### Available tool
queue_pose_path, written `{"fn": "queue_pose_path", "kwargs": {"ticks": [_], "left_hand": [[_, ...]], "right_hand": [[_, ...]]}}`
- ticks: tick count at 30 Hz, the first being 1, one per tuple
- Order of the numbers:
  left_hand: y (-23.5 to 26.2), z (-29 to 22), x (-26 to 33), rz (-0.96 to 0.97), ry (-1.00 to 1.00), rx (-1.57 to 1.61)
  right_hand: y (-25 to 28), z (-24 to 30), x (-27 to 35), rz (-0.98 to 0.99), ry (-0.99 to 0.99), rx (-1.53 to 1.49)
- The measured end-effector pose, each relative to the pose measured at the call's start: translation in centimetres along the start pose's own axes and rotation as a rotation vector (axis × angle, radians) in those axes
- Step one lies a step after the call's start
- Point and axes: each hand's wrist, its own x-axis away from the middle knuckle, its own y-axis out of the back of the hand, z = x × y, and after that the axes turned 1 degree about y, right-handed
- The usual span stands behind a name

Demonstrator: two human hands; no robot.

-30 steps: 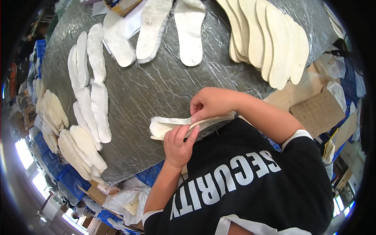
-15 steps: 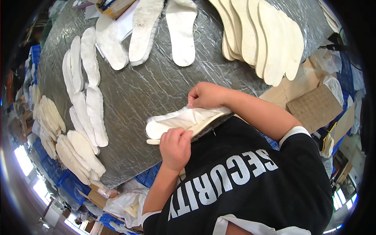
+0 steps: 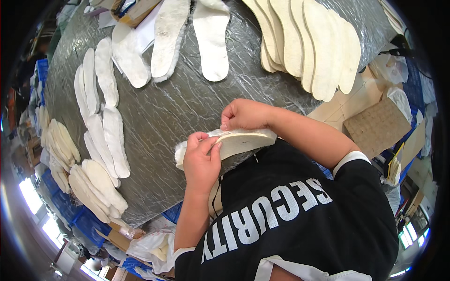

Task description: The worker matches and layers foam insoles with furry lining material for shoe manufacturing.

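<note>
At the table's near edge lie a white fleecy insole (image 3: 213,133) and a cream felt insole (image 3: 241,143), one against the other. The felt piece is on the near side, turned up so its flat face with a small dark mark shows. My left hand (image 3: 200,157) pinches the felt insole's upper edge between thumb and fingers, covering part of the fleecy one. On the far side, my right hand (image 3: 243,114) is closed with thumb and fingertips on the fleecy insole's far edge. Whether anything small is in those fingertips cannot be made out.
Cream felt insoles (image 3: 323,47) overlap at the far right of the plastic-covered table (image 3: 159,117). White fleecy insoles (image 3: 213,47) lie along the far side and left. More cream pieces (image 3: 96,187) sit at the left edge. Brown cardboard (image 3: 377,126) is beyond the right edge.
My left hand has shifted up and slightly left, from the near edge to the middle. The felt insole has turned up over the fleecy one's inner face. My right hand has barely moved.
</note>
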Motion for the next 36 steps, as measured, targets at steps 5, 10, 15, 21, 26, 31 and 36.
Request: {"fn": "queue_pose_path", "kwargs": {"ticks": [5,10,15,21,26,31,36], "left_hand": [[-0.1,0.6,-0.1,0.016,-0.104,0.027],[-0.4,0.5,0.6,0.008,-0.205,-0.065],[-0.7,0.6,0.7,-0.031,-0.314,-0.108],[-1.0,0.7,1.0,-0.081,-0.386,-0.123],[-1.0,0.5,0.8,-0.087,-0.402,-0.14],[-0.6,-0.3,0.5,-0.022,-0.493,-0.13],[-0.6,-0.5,0.7,0.116,-0.461,-0.058]], "right_hand": [[0.2,0.0,0.4,-0.094,-0.019,0.044],[1.2,1.3,2.4,-0.014,0.028,0.175],[2.2,1.2,3.0,0.097,-0.011,0.353],[1.8,1.4,4.0,0.1,0.016,0.324],[1.8,1.2,3.8,0.091,0.039,0.352],[1.5,0.4,3.7,-0.068,0.108,0.488],[1.7,-1.4,2.7,-0.237,0.079,0.379]]}}
